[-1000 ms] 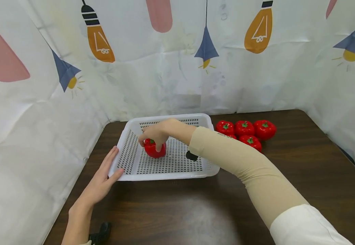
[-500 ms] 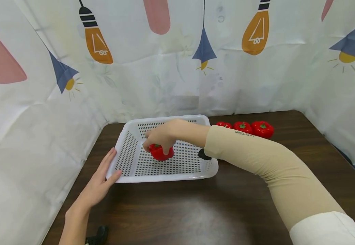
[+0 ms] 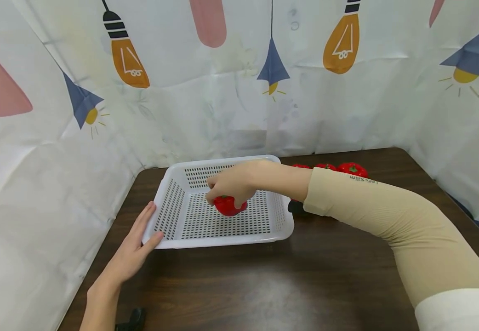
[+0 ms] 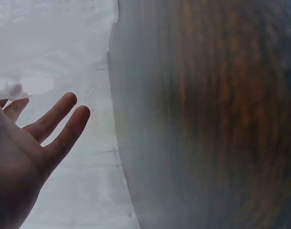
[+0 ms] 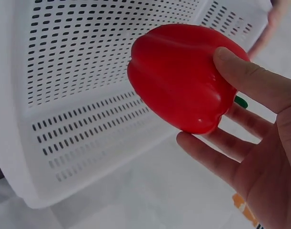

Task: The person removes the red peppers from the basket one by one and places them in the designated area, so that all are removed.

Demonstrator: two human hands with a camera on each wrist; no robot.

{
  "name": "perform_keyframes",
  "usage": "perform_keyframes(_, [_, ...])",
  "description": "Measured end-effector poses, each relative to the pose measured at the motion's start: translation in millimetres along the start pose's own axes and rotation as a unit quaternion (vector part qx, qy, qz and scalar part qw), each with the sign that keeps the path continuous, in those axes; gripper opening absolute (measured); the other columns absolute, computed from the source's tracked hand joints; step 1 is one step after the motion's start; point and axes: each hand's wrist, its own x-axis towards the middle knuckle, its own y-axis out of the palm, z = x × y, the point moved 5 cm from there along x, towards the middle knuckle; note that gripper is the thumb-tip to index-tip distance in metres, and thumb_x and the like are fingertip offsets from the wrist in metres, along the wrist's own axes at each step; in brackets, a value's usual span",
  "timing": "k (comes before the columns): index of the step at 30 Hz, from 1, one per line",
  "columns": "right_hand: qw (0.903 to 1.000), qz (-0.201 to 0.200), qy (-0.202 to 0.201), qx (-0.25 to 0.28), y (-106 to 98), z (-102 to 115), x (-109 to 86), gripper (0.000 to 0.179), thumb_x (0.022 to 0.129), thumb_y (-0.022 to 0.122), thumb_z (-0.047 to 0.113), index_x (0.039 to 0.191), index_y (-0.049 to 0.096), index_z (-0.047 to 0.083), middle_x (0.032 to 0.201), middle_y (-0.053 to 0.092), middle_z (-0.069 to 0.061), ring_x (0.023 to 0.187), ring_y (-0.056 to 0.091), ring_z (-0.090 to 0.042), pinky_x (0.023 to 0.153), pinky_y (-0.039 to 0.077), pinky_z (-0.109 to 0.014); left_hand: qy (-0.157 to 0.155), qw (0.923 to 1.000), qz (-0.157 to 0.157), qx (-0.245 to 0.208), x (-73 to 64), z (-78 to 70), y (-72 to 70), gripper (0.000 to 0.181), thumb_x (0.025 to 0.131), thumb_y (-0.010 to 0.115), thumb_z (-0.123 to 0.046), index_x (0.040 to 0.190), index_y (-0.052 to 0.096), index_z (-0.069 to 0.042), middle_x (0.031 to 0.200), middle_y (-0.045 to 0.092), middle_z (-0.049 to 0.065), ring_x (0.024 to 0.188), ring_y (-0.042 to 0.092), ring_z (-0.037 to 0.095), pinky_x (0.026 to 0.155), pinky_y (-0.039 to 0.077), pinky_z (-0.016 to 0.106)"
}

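My right hand (image 3: 239, 181) holds a red bell pepper (image 3: 230, 208) by its stem end, over the middle of the white perforated basket (image 3: 219, 242). In the right wrist view, the thumb lies on one side of the bell pepper (image 5: 178, 76) and the fingers on the other; its green stem shows near the palm. My left hand (image 3: 129, 253) rests against the basket's left end, its thumb at the near corner. The left wrist view shows the left hand (image 4: 21, 157) with straight, spread fingers. Whether the held pepper touches the basket floor I cannot tell.
More red bell peppers (image 3: 352, 169) lie on the brown table (image 3: 231, 285) right of the basket, partly hidden behind my right sleeve (image 3: 372, 207). A white printed curtain (image 3: 206, 110) hangs behind the table and along its left and right sides.
My right hand has moved to the right within the basket, carrying the bell pepper. The sleeve now covers more of the other peppers. My left hand stays at the basket's left end.
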Motion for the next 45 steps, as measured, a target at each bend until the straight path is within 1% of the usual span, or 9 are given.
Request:
perform_keyframes(6, [0.9992,-0.035,-0.014,0.009,-3,-5,-26.2,0.061,0.087,0.084,0.02,0.14,0.056,0.028,0.14,0.049,0.0,0.124,0.048,-0.019,0.085,0.054,-0.03,0.001,1.0,0.0,0.003,1.1,-0.3,0.8,0.076,0.101,0.064,-0.012,0.165,0.023,-0.013,0.17,0.014,0.005,0.151,0.015,0.009,0.107,0.014,0.008])
perform_keyframes(9, [0.9985,-0.049,-0.015,0.021,-5,-6,-40.2,0.062,0.087,0.083,0.02,0.142,0.055,0.027,0.139,0.049,0.0,0.124,0.048,-0.018,0.085,0.054,-0.03,-0.001,1.0,0.001,0.005,1.1,-0.3,0.9,0.076,0.101,0.064,-0.013,0.165,0.023,-0.013,0.17,0.014,0.005,0.151,0.016,0.009,0.106,0.014,0.008])
perform_keyframes(12, [0.9979,-0.06,-0.014,0.02,-7,-7,-54.1,0.062,0.088,0.083,0.02,0.144,0.056,0.026,0.141,0.048,0.0,0.124,0.048,-0.018,0.086,0.054,-0.031,-0.004,1.0,0.002,0.007,0.8,-0.2,0.9,0.076,0.101,0.064,-0.013,0.165,0.022,-0.014,0.17,0.014,0.005,0.151,0.015,0.01,0.106,0.013,0.008])
perform_keyframes(19, [0.9959,-0.086,-0.012,0.023,-6,-9,-81.9,0.063,0.086,0.085,0.021,0.142,0.058,0.026,0.144,0.048,-0.002,0.124,0.05,-0.022,0.088,0.055,-0.035,-0.011,0.9999,0.003,0.012,-0.6,0.4,1.2,0.076,0.101,0.064,-0.015,0.165,0.022,-0.015,0.17,0.014,0.007,0.152,0.015,0.012,0.106,0.013,0.009])
perform_keyframes(26, [0.9922,-0.117,-0.008,0.042,0,-13,-108.4,0.062,0.086,0.085,0.023,0.141,0.058,0.029,0.145,0.047,0.0,0.127,0.047,-0.022,0.087,0.056,-0.036,-0.007,0.9999,0.002,0.009,-1.2,0.7,1.4,0.077,0.101,0.064,-0.013,0.165,0.021,-0.015,0.17,0.013,0.005,0.151,0.015,0.008,0.106,0.013,0.009])
perform_keyframes(34, [0.9858,-0.147,0.009,0.08,9,-22,-142.3,0.057,0.089,0.083,0.019,0.14,0.06,0.026,0.145,0.047,0.0,0.128,0.047,-0.021,0.087,0.056,-0.036,-0.006,0.9999,0.003,0.01,1.2,-0.2,1.7,0.077,0.102,0.063,-0.013,0.165,0.021,-0.015,0.171,0.013,0.005,0.151,0.015,0.008,0.106,0.014,0.009])
perform_keyframes(37, [0.9842,-0.155,0.016,0.085,15,-27,-154.2,0.057,0.088,0.083,0.016,0.14,0.06,0.025,0.147,0.046,-0.002,0.129,0.048,-0.022,0.089,0.056,-0.036,-0.006,0.9999,0.003,0.011,0.8,0.1,2.0,0.076,0.101,0.063,-0.014,0.165,0.021,-0.014,0.171,0.013,0.005,0.15,0.014,0.005,0.106,0.013,0.009])
perform_keyframes(41, [0.9814,-0.165,0.031,0.094,24,-35,-168.8,0.056,0.089,0.081,0.014,0.14,0.061,0.024,0.151,0.044,-0.003,0.136,0.046,-0.025,0.097,0.053,-0.038,-0.006,0.9999,0.002,0.013,0.3,0.9,2.0,0.076,0.101,0.063,-0.014,0.165,0.022,-0.014,0.17,0.014,0.006,0.15,0.014,0.003,0.106,0.013,0.009])
perform_keyframes(45, [0.9761,-0.181,0.042,0.113,33,-45,-182.6,0.054,0.089,0.081,0.011,0.138,0.063,0.025,0.15,0.045,-0.004,0.132,0.049,-0.025,0.097,0.052,-0.038,-0.004,0.9999,0.0,0.012,0.7,1.0,1.5,0.076,0.101,0.063,-0.014,0.165,0.022,-0.014,0.17,0.014,0.006,0.15,0.014,0.003,0.106,0.013,0.009])
